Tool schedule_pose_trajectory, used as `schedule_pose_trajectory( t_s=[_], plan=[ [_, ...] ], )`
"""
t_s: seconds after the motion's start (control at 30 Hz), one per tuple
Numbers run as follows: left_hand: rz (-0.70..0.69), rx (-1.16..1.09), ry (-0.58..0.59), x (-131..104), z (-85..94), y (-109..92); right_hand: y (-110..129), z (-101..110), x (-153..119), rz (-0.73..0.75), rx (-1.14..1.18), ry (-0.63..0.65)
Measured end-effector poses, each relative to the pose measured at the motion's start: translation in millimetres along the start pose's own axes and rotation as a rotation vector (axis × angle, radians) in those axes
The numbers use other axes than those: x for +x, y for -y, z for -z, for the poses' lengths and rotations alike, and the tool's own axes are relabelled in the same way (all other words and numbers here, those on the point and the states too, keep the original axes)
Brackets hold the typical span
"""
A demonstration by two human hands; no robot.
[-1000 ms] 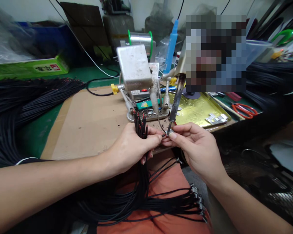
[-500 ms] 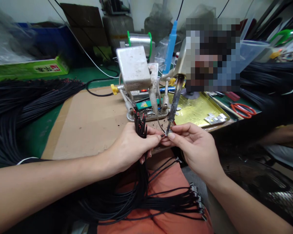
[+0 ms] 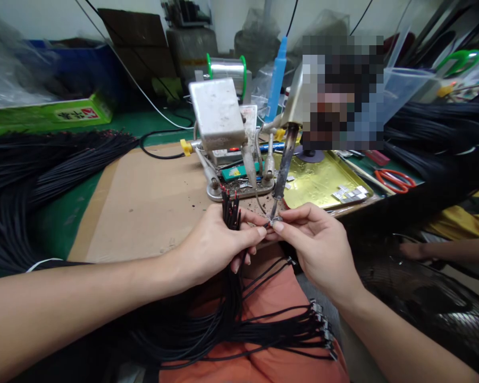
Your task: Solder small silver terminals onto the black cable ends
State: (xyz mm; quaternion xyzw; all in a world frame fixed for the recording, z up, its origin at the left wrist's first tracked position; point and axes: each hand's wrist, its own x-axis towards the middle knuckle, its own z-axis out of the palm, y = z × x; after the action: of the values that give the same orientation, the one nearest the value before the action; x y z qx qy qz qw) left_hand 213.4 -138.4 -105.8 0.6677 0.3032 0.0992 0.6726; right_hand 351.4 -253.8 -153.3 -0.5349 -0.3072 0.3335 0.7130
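My left hand is closed around a bundle of thin black cables, whose stripped ends with red wires stick up above the fist. Its thumb and forefinger also pinch a single cable pointing right. My right hand pinches a small metal connector against that cable's end. Directly above, a soldering iron fixed on a stand points down, its tip at the connector. A thin solder wire comes down to the same spot from a metal feeder. The exact joint is partly hidden by fingertips.
Finished-looking cables with metal connectors lie across my lap. A yellow tray holds small metal pieces. Red-handled scissors, a solder spool and cable piles surround the cardboard. A person's arm is at right.
Both hands stay at the iron tip, with the connector tilted slightly and the fingers shifted a little. The view has moved slightly, and the other person's arm at right shows more clearly.
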Motion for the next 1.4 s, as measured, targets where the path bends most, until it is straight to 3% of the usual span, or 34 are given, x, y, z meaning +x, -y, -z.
schedule_pose_trajectory(
  t_s=[0.87, 1.4],
  plan=[
    [-0.017, -0.044, -0.02, -3.6, -0.3, 0.3, 3.2, -3.7, -3.8, -0.004, 0.028, -0.02],
    [0.015, -0.036, -0.023, -6.2, -3.6, -0.8, 11.7, -4.0, -9.3, 0.032, -0.127, -0.041]
  ],
)
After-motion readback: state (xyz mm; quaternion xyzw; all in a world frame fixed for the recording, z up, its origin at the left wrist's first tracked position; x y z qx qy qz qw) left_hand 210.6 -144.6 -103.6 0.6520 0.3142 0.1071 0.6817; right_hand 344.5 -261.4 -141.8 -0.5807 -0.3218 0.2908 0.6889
